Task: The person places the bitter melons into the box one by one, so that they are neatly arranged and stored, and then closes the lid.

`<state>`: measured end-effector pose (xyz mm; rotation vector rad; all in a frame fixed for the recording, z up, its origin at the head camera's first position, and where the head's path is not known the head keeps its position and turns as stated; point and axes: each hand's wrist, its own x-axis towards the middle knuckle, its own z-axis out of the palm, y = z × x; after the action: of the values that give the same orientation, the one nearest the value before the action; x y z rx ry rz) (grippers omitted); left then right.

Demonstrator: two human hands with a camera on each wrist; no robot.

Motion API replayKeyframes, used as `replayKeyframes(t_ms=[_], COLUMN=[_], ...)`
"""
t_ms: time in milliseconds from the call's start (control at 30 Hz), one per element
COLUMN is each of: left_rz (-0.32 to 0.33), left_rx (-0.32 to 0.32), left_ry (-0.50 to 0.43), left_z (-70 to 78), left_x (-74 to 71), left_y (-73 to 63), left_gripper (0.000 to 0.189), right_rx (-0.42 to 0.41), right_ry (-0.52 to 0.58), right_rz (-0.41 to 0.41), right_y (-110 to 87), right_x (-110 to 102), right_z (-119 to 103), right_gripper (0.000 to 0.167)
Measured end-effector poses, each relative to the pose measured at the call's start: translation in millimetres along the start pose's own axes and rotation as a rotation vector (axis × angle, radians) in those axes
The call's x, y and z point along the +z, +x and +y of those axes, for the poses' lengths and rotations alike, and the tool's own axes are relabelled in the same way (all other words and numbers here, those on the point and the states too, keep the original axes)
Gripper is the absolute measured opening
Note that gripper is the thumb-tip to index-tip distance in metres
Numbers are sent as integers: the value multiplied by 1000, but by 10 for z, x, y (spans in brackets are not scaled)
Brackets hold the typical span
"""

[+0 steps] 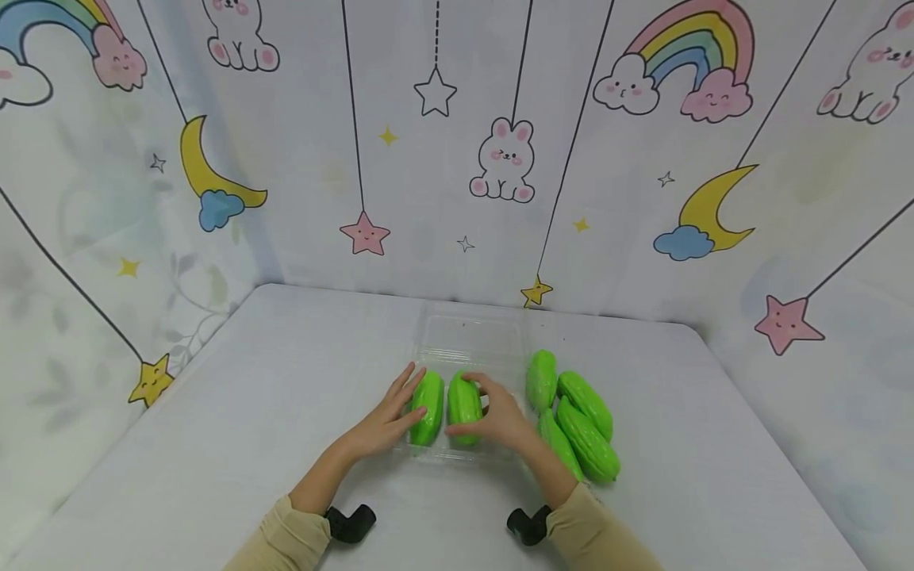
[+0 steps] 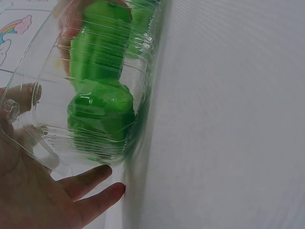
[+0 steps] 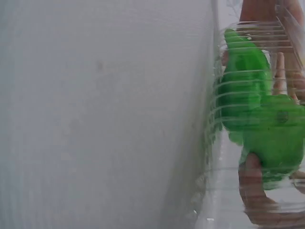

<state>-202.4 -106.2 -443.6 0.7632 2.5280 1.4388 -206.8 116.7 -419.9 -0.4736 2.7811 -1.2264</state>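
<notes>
A clear plastic clamshell box (image 1: 457, 456) lies open on the table, its lid (image 1: 471, 337) folded toward the back. Inside are two bright green, elongated, ridged gourds: a left gourd (image 1: 427, 408) and a right gourd (image 1: 466, 406), side by side. My right hand (image 1: 503, 416) grips the right gourd between thumb and fingers; the right wrist view shows the thumb (image 3: 252, 179) through the clear wall. At the box's left side is my left hand (image 1: 382, 424), fingers extended, thumb at the left gourd. In the left wrist view, two straight fingers (image 2: 97, 202) stay outside the box wall.
Several more green gourds (image 1: 585, 440) lie in a cluster on the white table (image 1: 300, 357), right of the box, beside the right forearm. A patterned cloth backdrop (image 1: 428, 174) rises behind the table. Black wrist cameras (image 1: 351, 523) sit below both hands.
</notes>
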Motion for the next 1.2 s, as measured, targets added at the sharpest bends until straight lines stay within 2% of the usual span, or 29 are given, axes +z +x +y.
replayKeyframes(t_ms=[200,533,1000,1200], left_rz=[4,4,-4,-6], left_rx=[-1,0,8,-13], left_ry=[7,20,9,-20], left_z=[-8,-5,-17,-12], left_x=[-1,0,5,5], left_y=[-4,6,7,10], left_gripper=[64,64,63,64], right_rx=[22,23,-1,-32], right_ry=[-19,7,-100,-125], right_rz=[-14,-91,-88,-91], right_y=[21,-9,-28,-42], right_x=[75,72,52,26], right_z=[-6,-40,-65,-72], right_gripper=[85,89,93,92])
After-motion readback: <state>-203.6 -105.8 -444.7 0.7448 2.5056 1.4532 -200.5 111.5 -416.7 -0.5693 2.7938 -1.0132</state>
